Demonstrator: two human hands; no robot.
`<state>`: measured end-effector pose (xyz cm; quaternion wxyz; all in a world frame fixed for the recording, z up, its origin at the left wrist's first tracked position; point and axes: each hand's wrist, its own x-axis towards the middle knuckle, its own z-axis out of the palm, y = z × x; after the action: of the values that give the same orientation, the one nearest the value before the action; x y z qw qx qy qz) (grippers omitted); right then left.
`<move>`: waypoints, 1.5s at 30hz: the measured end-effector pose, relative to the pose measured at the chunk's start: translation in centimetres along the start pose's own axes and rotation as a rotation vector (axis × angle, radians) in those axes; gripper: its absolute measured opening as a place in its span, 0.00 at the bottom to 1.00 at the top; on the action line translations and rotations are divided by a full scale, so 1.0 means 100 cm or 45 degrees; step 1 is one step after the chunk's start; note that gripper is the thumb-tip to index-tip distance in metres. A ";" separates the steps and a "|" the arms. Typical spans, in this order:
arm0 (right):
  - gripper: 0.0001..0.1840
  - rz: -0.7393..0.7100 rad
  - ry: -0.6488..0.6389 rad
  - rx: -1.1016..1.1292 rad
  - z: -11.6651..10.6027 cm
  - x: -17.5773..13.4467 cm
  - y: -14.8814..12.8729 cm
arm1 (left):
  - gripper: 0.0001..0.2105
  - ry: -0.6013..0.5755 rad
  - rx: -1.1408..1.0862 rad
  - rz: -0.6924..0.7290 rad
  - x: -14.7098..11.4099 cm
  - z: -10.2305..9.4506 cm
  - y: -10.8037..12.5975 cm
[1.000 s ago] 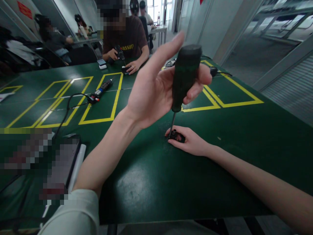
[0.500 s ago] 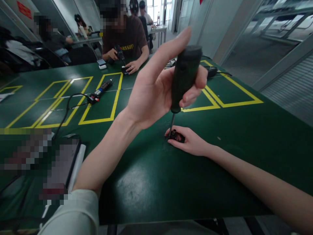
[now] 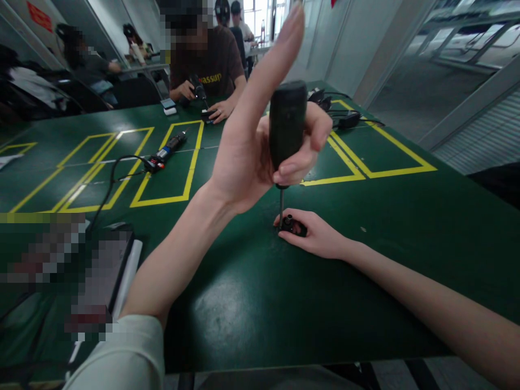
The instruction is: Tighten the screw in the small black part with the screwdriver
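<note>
My left hand [image 3: 247,146] is closed round the dark handle of a screwdriver [image 3: 287,124], with the thumb pointing up off the handle. The screwdriver stands nearly upright, and its thin metal shaft runs down to a small black part [image 3: 296,227] on the green table. My right hand [image 3: 319,235] grips that part between thumb and fingers, against the tabletop. A short round metal post sticks up from the part beside the shaft. Whether the tip sits in a screw is too small to tell.
A corded electric screwdriver [image 3: 173,146] lies on the green table [image 3: 244,325] among yellow tape outlines. Across the table a person [image 3: 211,70] works with a power driver. Black cables [image 3: 349,118] lie at the far right; blurred-out devices [image 3: 101,271] stand at the left.
The screwdriver handle has swung left and now stands more upright. My left thumb has lifted higher, and its fingers have shifted round the handle. My right hand and the black part have stayed put.
</note>
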<state>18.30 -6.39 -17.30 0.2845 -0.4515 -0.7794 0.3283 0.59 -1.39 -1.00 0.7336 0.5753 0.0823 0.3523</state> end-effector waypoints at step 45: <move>0.12 0.002 0.006 0.002 0.000 -0.001 0.000 | 0.23 0.049 -0.007 0.104 -0.001 -0.001 -0.011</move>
<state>18.32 -6.46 -17.36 0.2864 -0.4527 -0.7781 0.3280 0.96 -1.45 -2.04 0.7186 0.5692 0.0719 0.3930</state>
